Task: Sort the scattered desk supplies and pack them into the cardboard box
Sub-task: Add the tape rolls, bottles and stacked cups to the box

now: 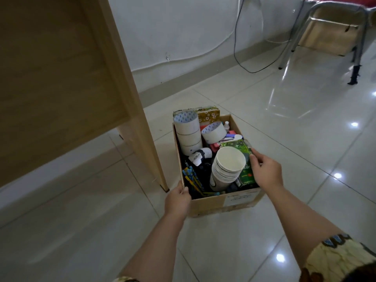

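Two hands clamp the cardboard box (223, 204) between them: left hand (178, 200) pinches its near corner, right hand (266, 171) curls over the opposite rim. Packed full, it is probably heavy with bendy walls, so support it underneath.

My right hand (266, 169) covers the right wall of the cardboard box (209, 206) and part of the green packet (247, 174). Which one I grip, I cannot tell. The label (241, 198) on its near wall is blurred. The small bits (232, 134) in its far right corner are too small to name.
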`<state>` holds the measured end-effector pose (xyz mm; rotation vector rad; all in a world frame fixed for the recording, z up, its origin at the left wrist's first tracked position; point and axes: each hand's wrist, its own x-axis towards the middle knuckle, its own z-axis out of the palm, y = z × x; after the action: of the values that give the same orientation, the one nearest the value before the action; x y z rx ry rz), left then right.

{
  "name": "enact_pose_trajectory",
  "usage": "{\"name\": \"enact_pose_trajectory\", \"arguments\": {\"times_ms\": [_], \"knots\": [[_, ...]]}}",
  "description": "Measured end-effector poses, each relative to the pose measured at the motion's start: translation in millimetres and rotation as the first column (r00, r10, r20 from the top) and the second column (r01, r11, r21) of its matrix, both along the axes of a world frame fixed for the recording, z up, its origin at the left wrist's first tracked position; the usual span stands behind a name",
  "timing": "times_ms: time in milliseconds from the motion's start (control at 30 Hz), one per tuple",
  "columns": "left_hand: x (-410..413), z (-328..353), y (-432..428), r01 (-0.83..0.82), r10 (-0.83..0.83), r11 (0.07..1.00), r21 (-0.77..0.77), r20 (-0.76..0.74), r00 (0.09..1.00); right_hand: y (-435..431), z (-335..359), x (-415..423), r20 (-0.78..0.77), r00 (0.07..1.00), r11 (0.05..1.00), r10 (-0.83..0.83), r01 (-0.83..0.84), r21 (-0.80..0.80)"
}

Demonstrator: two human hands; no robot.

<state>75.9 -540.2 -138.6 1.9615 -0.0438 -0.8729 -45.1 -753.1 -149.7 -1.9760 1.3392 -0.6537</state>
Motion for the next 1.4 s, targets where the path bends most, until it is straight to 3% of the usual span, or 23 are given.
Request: {"name": "enact_pose_trajectory", "arguments": {"times_ms": [67, 167, 267, 333, 500, 667, 733, 767, 867, 933, 1033, 1200, 1400], "knots": [[4, -2, -19, -0.048, 0.047, 0.998, 0.05, 0.016, 0.999, -24, 2, 20, -0.063, 0.997, 0.999, -0.034, 0.032, -0.032], [12, -2, -48, -0.126, 0.127, 0.99, 0.069, -0.012, 0.992, -51, 6, 58, -0.148, 0.965, 0.976, -0.218, 0.213, -0.045], [23, -4, -70, -0.198, 0.199, 0.979, 0.057, -0.006, 0.98, -66, 14, 93, -0.182, 0.95, 0.959, -0.254, 0.272, 0.08], [33, -4, -82, -0.276, 0.276, 0.961, 0.024, 0.008, 0.961, -79, 16, 115, -0.11, 0.965, 0.945, -0.237, 0.256, 0.205], [60, 0, -101, -0.426, 0.426, 0.905, 0.009, 0.006, 0.905, -103, 17, 151, 0.148, 0.974, 0.881, -0.173, 0.086, 0.465], [85, 5, -113, -0.526, 0.526, 0.85, -0.028, -0.001, 0.851, -114, 15, 172, 0.335, 0.942, 0.698, 0.02, -0.253, 0.67], [91, 5, -114, -0.542, 0.542, 0.84, -0.032, -0.011, 0.84, -114, 10, 173, 0.335, 0.942, 0.721, -0.009, -0.226, 0.655], [91, 5, -114, -0.548, 0.548, 0.836, -0.029, -0.017, 0.837, -113, 5, 172, 0.293, 0.952, 0.76, -0.082, -0.131, 0.637], [91, 8, -115, -0.585, 0.583, 0.81, -0.049, -0.053, 0.811, -96, -6, 173, 0.243, 0.896, 0.703, -0.373, 0.102, 0.704], [94, 8, -115, -0.604, 0.597, 0.795, -0.062, -0.101, 0.796, -85, -13, 177, 0.257, 0.876, 0.738, -0.409, 0.152, 0.658], [111, 6, -117, -0.651, 0.626, 0.75, -0.118, -0.189, 0.756, -84, -17, 187, 0.309, 0.884, 0.78, -0.352, 0.094, 0.619], [140, 0, -116, -0.796, 0.751, 0.577, -0.181, -0.267, 0.605, -99, -41, 211, 0.376, 0.921, 0.773, -0.105, -0.163, 0.613], [167, 0, -117, -0.88, 0.788, 0.416, -0.231, -0.392, 0.475, -109, -54, 255, 0.386, 0.923, 0.779, 0.0, -0.242, 0.579]]}}
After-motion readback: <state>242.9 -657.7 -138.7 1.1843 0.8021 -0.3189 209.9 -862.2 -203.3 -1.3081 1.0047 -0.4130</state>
